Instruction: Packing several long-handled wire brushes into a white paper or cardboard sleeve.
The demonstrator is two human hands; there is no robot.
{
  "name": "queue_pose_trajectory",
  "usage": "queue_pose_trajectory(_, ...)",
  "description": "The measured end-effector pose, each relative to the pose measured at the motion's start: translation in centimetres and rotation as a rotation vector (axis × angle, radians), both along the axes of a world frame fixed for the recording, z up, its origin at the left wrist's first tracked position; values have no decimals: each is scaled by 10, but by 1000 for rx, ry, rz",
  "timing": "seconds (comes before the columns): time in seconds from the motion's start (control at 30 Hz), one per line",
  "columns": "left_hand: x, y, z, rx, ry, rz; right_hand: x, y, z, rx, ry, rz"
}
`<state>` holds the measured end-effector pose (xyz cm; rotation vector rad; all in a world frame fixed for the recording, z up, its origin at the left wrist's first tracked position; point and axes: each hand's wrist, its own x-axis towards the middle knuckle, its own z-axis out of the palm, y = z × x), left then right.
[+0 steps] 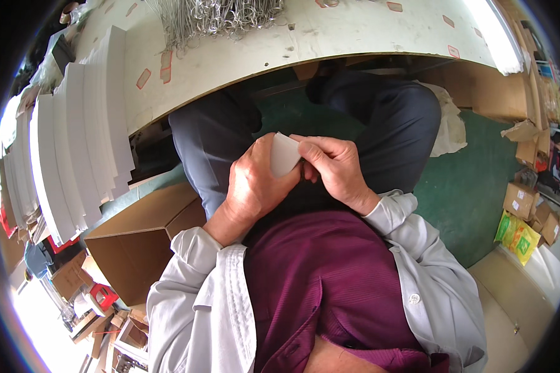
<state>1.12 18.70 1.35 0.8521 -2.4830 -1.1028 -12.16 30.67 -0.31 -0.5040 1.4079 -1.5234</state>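
A small white piece, flat and smooth like card or plastic [284, 154], is held between my two hands above my lap. My left hand [253, 180] wraps round its left and lower side, with the thumb along the near edge. At the upper right corner my right hand [337, 166] pinches it between thumb and fingers. The piece's underside and the fingertips beneath it are hidden. Its exact kind does not show.
The pale worktop [230, 68] lies ahead, with a heap of thin metal wire hooks [230, 15] on it. Tall white stacks of sheets [74, 143] stand at the left. An open cardboard box [143, 233] is by my left side; a yellow-green bag [516, 236] lies at the right.
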Motion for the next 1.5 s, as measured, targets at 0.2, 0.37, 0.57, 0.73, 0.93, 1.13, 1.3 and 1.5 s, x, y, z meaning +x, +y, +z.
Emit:
queue_pose_trajectory(0.2, 1, 3, 2, -56, -5, 13, 8, 0, 1, -53, 332, 2)
queue_pose_trajectory(0.37, 0, 4, 0, -78, -7, -4, 12, -2, -1, -42, 449, -20)
queue_pose_trajectory(0.57, -1, 3, -1, -104, 3, -4, 12, -6, -2, -177, 691, -46)
queue_pose_trajectory(0.73, 3, 5, -8, -132, 10, 4, 13, -7, 0, -167, 615, -6)
queue_pose_trajectory(0.93, 5, 7, -15, -140, 25, -37, 11, -6, -8, -99, 411, 69)
queue_pose_trajectory(1.13, 6, 0, 12, -52, -63, -35, -1, -15, 2, -57, 309, 64)
queue_pose_trajectory(1.3, 35, -14, 32, 8, -199, -60, -37, -33, 20, -93, 287, -56)
queue_pose_trajectory(1.5, 42, -80, 70, -255, -211, 174, -77, -59, 41, -177, 933, -171)
